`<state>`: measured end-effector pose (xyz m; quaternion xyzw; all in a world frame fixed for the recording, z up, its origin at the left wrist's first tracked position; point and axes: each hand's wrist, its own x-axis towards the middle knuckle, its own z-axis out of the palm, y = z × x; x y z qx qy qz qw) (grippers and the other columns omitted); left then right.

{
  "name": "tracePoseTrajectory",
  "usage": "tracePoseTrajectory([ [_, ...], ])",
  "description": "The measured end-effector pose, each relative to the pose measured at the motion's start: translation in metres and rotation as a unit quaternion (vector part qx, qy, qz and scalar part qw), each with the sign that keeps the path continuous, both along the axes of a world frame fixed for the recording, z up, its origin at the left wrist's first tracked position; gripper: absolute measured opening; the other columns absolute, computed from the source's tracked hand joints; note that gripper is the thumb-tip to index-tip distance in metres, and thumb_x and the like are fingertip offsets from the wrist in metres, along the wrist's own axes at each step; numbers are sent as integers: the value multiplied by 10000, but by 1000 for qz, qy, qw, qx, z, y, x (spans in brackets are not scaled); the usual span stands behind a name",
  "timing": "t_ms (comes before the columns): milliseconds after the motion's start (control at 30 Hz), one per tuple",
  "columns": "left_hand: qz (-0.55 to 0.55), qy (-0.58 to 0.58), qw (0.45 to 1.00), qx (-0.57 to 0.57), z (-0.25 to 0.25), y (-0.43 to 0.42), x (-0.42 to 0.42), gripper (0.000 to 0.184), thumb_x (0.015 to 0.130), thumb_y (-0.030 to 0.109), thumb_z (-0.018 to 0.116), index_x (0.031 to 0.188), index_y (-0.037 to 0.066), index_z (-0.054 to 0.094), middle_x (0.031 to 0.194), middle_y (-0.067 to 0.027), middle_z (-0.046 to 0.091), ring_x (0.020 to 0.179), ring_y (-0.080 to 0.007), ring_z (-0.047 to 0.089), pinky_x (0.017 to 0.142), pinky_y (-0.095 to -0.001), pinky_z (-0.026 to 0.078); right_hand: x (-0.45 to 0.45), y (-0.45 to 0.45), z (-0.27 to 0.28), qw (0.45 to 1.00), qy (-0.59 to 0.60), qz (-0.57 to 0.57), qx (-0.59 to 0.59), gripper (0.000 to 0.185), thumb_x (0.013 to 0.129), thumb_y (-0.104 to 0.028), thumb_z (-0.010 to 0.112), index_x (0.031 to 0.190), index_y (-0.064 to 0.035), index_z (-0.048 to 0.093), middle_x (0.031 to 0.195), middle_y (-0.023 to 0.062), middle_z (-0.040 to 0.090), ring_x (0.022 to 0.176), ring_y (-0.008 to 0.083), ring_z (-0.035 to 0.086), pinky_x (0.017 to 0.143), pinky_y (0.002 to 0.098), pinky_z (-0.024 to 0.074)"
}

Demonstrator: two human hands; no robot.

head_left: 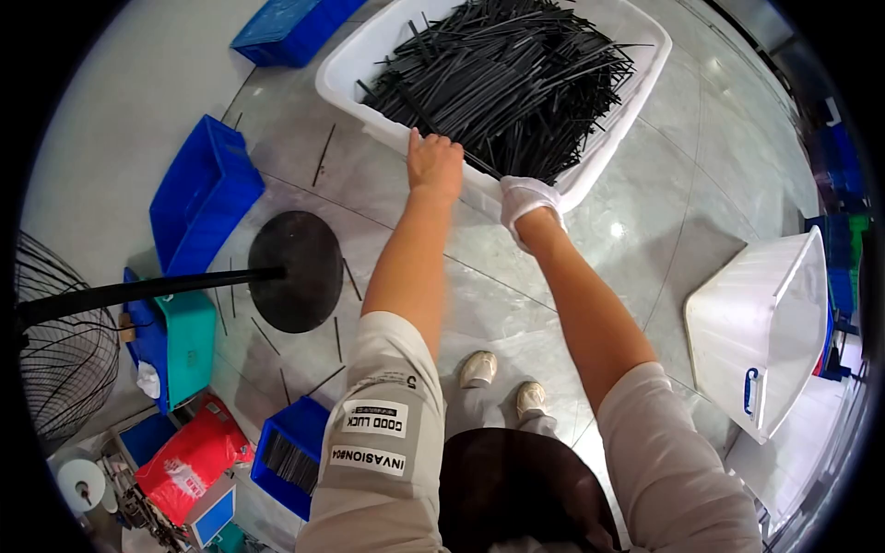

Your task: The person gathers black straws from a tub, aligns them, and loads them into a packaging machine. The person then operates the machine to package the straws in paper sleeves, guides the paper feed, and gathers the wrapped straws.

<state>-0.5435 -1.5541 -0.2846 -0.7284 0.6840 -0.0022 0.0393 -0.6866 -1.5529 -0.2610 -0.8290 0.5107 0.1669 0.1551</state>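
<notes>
Black sticks (502, 78) lie heaped in a large white tub (346, 78) at the top of the head view. My left hand (435, 166), bare, is at the tub's near rim with its fingers bent over the edge. To its right, my right hand (528, 201) wears a white glove and rests at the same rim near the tub's corner. Dark sticks run along the rim between the two hands. The fingertips of both hands are partly hidden, so whether they grip the rim or sticks is unclear.
A fan's round black base (295, 272) stands on the floor at left, with loose sticks around it. Blue bins (198, 198) line the left side, and a small blue bin (318, 419) holds more sticks. Another white tub (724, 313) is at right. A red bag (189, 461) lies lower left.
</notes>
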Motion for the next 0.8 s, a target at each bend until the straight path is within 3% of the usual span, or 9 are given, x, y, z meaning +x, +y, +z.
tracePoseTrajectory([
  [67, 2, -30, 999, -23, -1, -1, 1, 195, 796, 143, 458, 863, 141, 641, 953, -14, 590, 1000, -153, 486, 1022, -382, 207, -1, 3, 6, 1000, 13, 4, 19, 231, 656, -73, 640, 887, -63, 636, 867, 103, 640, 852, 251, 617, 656, 326, 491],
  [167, 14, -46, 999, -14, -5, 1, -3, 203, 797, 152, 455, 880, 142, 641, 968, -19, 586, 1017, -156, 478, 1020, -376, 211, -4, 6, 1, 997, 36, 62, -18, 139, 664, -115, 647, 791, -70, 614, 764, 94, 635, 772, 244, 628, 590, 333, 501],
  [233, 16, -48, 998, -21, -2, 7, -11, 213, 800, 157, 447, 882, 145, 643, 971, -20, 585, 1019, -158, 478, 1021, -374, 212, -10, 11, 0, 999, -1, 27, -35, 120, 692, -113, 622, 805, -73, 619, 779, 95, 638, 772, 249, 630, 588, 347, 503],
  [367, 30, -9, 999, -28, -1, 38, -38, 218, 806, 170, 439, 868, 138, 645, 944, -36, 595, 1026, -165, 475, 995, -380, 245, -38, 36, 8, 998, -17, 19, -50, 123, 707, -89, 592, 825, -76, 624, 825, 114, 635, 806, 268, 621, 635, 363, 497],
  [467, 16, 5, 997, -80, -20, 68, -65, 203, 792, 170, 448, 863, 128, 634, 928, -60, 593, 1002, -204, 484, 961, -394, 284, -70, 53, -28, 996, -62, -2, -67, 147, 690, -62, 579, 832, -72, 618, 847, 137, 625, 827, 281, 608, 667, 374, 485],
  [633, 60, -16, 995, -75, -36, 144, -135, 215, 786, 182, 438, 893, 122, 615, 962, -67, 580, 1007, -227, 473, 947, -398, 296, -133, 123, -20, 995, -55, 20, -81, 183, 675, -45, 539, 850, -88, 569, 853, 145, 612, 852, 304, 583, 711, 389, 463],
  [700, 69, -1, 991, -111, -51, 181, -165, 231, 788, 192, 432, 914, 111, 608, 985, -65, 571, 1023, -218, 455, 954, -390, 284, -156, 158, -8, 999, -2, 24, -37, 196, 672, -51, 538, 864, -88, 554, 847, 147, 610, 843, 310, 581, 716, 392, 458],
  [800, 90, 3, 992, -84, -36, 256, -210, 239, 782, 194, 438, 936, 101, 595, 977, -51, 564, 1018, -201, 448, 948, -367, 282, -197, 223, -6, 999, -19, 29, -38, 208, 664, -42, 530, 864, -89, 560, 823, 151, 611, 828, 317, 584, 713, 400, 457],
])
